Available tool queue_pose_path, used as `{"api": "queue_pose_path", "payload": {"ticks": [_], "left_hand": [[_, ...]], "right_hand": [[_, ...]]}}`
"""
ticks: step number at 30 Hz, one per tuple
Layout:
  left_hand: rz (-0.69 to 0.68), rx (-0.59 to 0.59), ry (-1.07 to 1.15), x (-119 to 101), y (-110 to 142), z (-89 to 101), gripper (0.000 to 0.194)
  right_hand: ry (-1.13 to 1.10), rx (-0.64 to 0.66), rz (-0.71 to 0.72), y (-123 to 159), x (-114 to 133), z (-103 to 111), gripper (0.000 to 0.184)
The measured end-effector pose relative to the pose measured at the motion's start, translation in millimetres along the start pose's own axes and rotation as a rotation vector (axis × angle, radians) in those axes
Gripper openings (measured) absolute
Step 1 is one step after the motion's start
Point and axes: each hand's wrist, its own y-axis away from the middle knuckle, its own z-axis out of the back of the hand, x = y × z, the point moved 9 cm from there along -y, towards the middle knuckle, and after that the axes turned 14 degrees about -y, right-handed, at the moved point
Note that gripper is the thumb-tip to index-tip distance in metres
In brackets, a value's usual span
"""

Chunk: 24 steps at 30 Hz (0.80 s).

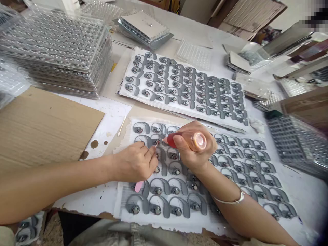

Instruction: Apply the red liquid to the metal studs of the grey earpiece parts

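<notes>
My left hand (137, 162) is closed around a slim pink tool (138, 186). Its flat end sticks out below the palm and its thin tip reaches up beside my fingers; the middle is hidden. In my right hand (197, 150) is a squeeze bottle (193, 140) with reddish contents, tipped on its side with its narrow nozzle pointing left. Nozzle and tool tip nearly meet over a small dark round part (155, 141) in one of the grey hook-shaped pieces (156, 206). Many such pieces lie in rows on a white sheet (217, 223) under both hands.
Beyond my hands lies a second sheet of grey hooks (184, 83). A tall stack of clear trays (94, 68) stands at back left, with brown cardboard (46, 126) before it. A cotton swab (122, 125) lies by the near sheet. More trays (297, 136) are stacked at right.
</notes>
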Motion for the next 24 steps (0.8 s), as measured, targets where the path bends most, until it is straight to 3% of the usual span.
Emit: {"api": "queue_pose_path", "payload": {"ticks": [24], "left_hand": [[0.050, -0.010, 0.014, 5.6, -0.6, 1.0, 0.015]], "right_hand": [[0.020, 0.005, 0.068, 6.2, 4.3, 2.5, 0.013]]}}
